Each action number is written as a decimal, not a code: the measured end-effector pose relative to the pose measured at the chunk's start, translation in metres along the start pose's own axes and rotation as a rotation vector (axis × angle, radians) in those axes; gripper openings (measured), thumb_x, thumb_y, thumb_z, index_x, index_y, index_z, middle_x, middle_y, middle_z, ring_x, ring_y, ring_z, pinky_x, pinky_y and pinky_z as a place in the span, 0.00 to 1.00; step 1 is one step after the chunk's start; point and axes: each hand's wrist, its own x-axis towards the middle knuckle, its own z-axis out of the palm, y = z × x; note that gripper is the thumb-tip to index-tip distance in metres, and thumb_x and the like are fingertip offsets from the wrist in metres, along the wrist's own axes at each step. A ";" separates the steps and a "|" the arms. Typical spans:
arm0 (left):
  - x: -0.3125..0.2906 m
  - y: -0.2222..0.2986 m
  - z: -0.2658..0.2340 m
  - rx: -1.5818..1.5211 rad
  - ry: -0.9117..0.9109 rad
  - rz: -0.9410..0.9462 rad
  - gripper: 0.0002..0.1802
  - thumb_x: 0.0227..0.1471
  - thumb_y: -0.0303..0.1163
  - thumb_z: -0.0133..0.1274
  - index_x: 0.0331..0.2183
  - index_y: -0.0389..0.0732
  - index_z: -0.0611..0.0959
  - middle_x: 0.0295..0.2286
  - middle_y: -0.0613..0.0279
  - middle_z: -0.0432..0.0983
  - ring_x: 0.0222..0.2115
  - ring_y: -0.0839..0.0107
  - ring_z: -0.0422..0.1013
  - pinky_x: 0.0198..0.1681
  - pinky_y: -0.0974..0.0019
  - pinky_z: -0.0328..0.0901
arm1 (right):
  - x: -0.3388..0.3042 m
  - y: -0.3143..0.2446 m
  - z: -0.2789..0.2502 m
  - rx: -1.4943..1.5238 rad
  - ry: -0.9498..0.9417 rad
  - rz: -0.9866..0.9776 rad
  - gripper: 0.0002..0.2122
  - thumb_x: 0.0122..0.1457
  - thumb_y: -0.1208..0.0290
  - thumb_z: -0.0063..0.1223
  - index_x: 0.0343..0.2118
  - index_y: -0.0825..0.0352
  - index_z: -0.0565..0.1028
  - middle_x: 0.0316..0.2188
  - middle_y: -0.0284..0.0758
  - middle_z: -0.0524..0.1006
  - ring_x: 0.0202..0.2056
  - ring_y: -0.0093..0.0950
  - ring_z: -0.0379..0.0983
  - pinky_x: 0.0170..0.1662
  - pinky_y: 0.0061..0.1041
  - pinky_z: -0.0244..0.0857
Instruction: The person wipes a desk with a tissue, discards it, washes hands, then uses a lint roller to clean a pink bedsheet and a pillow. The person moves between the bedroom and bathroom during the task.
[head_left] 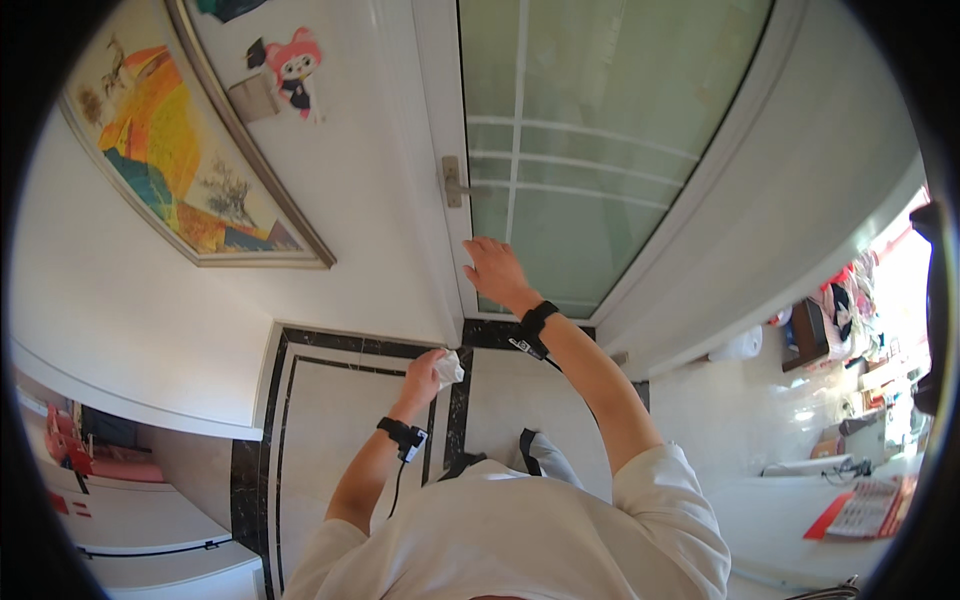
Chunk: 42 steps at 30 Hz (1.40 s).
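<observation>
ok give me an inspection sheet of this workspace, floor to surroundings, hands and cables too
Surface: pale floor with black borders.
Things at hand: white wad, tissue or cloth, cannot tell; glazed door with lever handle.
Clutter: mixed pile at far right, too small to sort; red things at far left.
Hands: left hand grips the wad; right hand open before the door, not holding the handle.
Cables: dark cable at the left wristband.
Surroundings: framed painting and cartoon figure on the wall.
</observation>
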 end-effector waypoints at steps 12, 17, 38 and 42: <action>0.206 -0.038 0.079 -0.007 0.080 -0.233 0.22 0.38 0.14 0.41 0.40 0.36 0.76 0.37 0.46 0.74 0.39 0.48 0.69 0.43 0.53 0.65 | 0.123 0.178 0.203 0.142 -0.021 0.041 0.08 0.53 0.72 0.50 0.32 0.69 0.65 0.29 0.42 0.70 0.29 0.40 0.71 0.35 0.37 0.65; 0.297 -0.065 0.106 0.043 0.100 -0.228 0.23 0.37 0.13 0.41 0.39 0.34 0.75 0.37 0.43 0.73 0.39 0.45 0.68 0.44 0.51 0.64 | 0.150 0.231 0.227 0.217 -0.070 -0.161 0.06 0.53 0.75 0.49 0.31 0.68 0.65 0.25 0.39 0.71 0.24 0.35 0.72 0.28 0.33 0.67; 0.680 -0.237 0.169 -0.122 -0.009 -0.404 0.23 0.43 0.16 0.40 0.44 0.33 0.74 0.38 0.42 0.74 0.41 0.47 0.69 0.45 0.56 0.64 | 0.353 0.594 0.219 -0.240 -0.207 0.610 0.09 0.61 0.70 0.34 0.40 0.70 0.61 0.27 0.49 0.76 0.28 0.47 0.74 0.28 0.45 0.66; 0.744 -0.283 0.147 -0.138 0.074 -0.402 0.23 0.42 0.16 0.41 0.45 0.34 0.74 0.38 0.43 0.74 0.42 0.47 0.69 0.46 0.58 0.64 | 0.366 0.645 0.220 -0.374 -0.188 0.782 0.09 0.60 0.70 0.38 0.39 0.68 0.60 0.27 0.48 0.76 0.29 0.46 0.74 0.28 0.44 0.67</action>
